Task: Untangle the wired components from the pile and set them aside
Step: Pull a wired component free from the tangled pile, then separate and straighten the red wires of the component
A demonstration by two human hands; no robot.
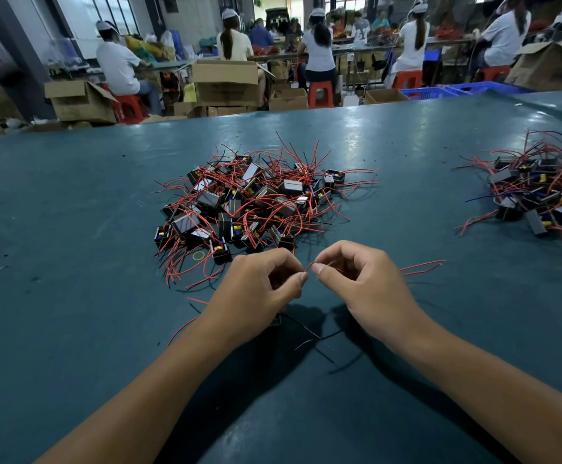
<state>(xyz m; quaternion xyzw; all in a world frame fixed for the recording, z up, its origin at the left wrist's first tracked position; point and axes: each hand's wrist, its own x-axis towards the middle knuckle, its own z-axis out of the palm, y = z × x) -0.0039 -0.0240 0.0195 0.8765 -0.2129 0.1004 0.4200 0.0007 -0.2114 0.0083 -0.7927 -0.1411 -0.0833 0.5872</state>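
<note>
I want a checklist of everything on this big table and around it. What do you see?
Surface: teal table, scuffed, dark specks.
Job's things: tangled pile of black wired components at centre; second pile at far right.
Clutter: yellow rubber band by the near pile.
Hands: left hand and right hand both pinch a thin red wire.
Cables: loose red wires beside the right hand.
Surroundings: seated workers, cardboard boxes, red stools.

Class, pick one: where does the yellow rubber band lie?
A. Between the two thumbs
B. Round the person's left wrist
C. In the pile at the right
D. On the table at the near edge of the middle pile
D: the yellow rubber band lies flat on the table among the near wires of the middle pile, beyond the left hand.
</note>
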